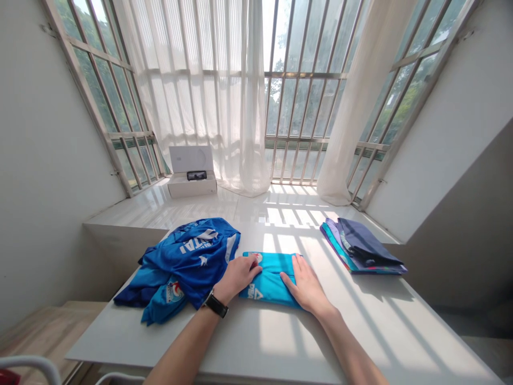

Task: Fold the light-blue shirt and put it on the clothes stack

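A turquoise shirt (276,283) lies folded into a compact rectangle on the white table (280,342), with a white logo and a small badge showing. My left hand (238,275), with a black wristwatch (216,303) above it, rests on the shirt's left part, fingers bent and thumb a little apart. On the right part lies my right hand (306,283), fingers stretched out and thumb spread. Just left of my left hand is a loose heap of blue shirts (192,262) with white lettering; a lighter blue one sticks out underneath.
A stack of folded clothes (364,248), navy on top, sits at the table's right. Behind the table, a white ledge (240,206) holds an open white box (192,187) with a phone-like device (196,175). Sheer curtains (200,96) hang before barred windows.
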A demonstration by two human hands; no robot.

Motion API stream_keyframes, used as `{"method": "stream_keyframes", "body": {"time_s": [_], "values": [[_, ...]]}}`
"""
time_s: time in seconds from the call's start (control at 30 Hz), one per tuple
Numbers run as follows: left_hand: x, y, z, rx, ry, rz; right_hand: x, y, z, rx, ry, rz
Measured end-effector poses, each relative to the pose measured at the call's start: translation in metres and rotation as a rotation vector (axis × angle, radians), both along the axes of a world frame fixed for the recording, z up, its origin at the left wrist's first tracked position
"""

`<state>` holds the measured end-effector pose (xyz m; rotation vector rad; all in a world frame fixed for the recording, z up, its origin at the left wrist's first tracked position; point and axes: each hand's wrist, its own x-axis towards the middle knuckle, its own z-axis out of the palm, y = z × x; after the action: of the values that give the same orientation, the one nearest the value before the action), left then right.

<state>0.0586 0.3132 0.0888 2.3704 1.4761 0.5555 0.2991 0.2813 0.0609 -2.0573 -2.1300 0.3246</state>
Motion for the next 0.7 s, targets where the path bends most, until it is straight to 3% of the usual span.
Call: {"method": "stream_keyframes", "body": {"time_s": [0.17,0.33,0.43,0.57,0.7], "values": [[-0.001,0.001,-0.003,0.008,-0.031,0.046,0.005,0.002,0.004,0.108,-0.004,0.023],[0.000,0.002,-0.006,0.034,-0.065,0.034,0.003,0.004,0.011,0.331,0.080,0.199],[-0.002,0.004,-0.005,-0.010,-0.119,0.003,-0.002,0.004,0.008,0.268,0.097,0.235],[-0.010,0.006,0.003,-0.064,-0.082,0.033,-0.003,0.006,0.000,0.140,0.044,0.171],[-0.005,0.004,0.006,0.127,-0.032,0.147,-0.001,0.010,-0.005,0.136,0.009,0.170]]}}
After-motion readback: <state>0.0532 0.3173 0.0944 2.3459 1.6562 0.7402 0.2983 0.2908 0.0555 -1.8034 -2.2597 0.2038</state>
